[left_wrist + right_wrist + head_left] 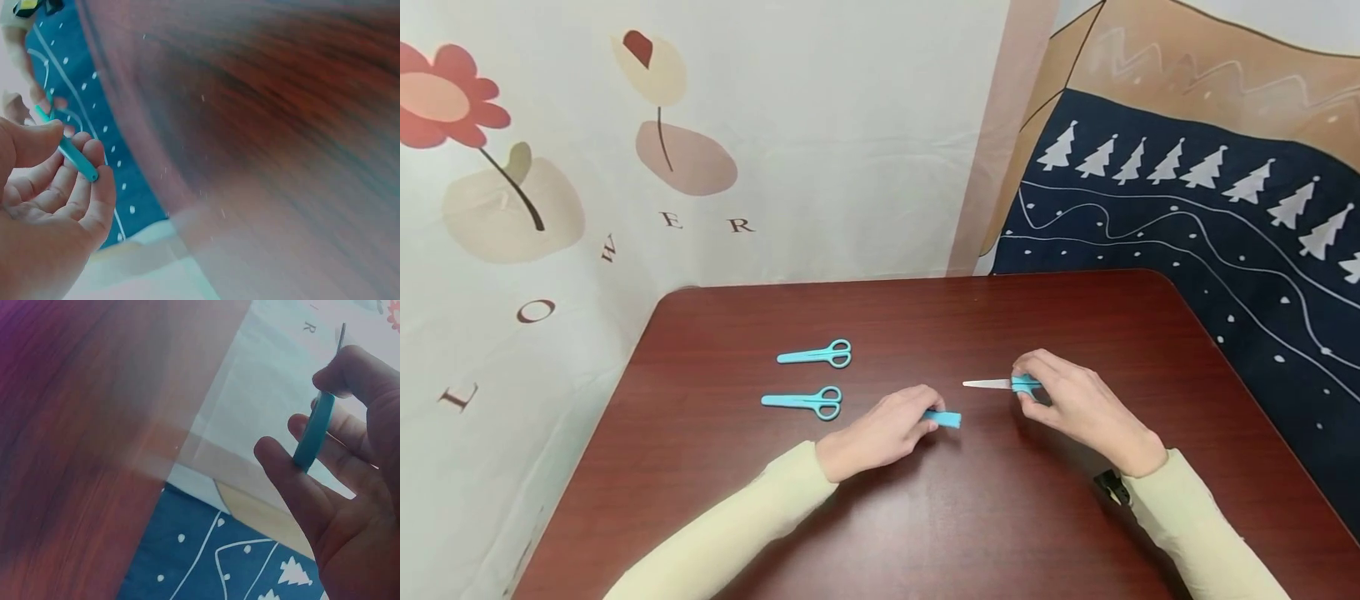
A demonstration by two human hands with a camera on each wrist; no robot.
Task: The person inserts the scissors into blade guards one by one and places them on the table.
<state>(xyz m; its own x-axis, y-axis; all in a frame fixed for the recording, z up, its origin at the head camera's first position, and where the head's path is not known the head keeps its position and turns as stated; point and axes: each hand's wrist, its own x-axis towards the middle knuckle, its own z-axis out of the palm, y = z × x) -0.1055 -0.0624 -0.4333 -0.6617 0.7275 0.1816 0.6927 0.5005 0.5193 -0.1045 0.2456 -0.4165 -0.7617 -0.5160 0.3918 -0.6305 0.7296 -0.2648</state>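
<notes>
My left hand (891, 427) pinches a light-blue scissors cover (943, 418) between thumb and fingers, a little above the table. In the left wrist view the cover (78, 160) lies across the fingers under the thumb. To its right, my right hand (1071, 402) grips a pair of scissors by its blue handles (1024, 383). Their bare metal blade (987, 384) points left, apart from the cover. The right wrist view shows the handle (315, 431) edge-on between thumb and fingers. Two covered blue scissors, the far one (815, 356) and the near one (803, 402), lie left of my hands.
The dark red-brown table (925, 517) has rounded far corners. Behind it hangs a pale cloth (850, 150) with flowers and letters. A navy cloth with white trees (1150, 217) hangs at the right. A small black device (1112, 486) sits at the right wrist.
</notes>
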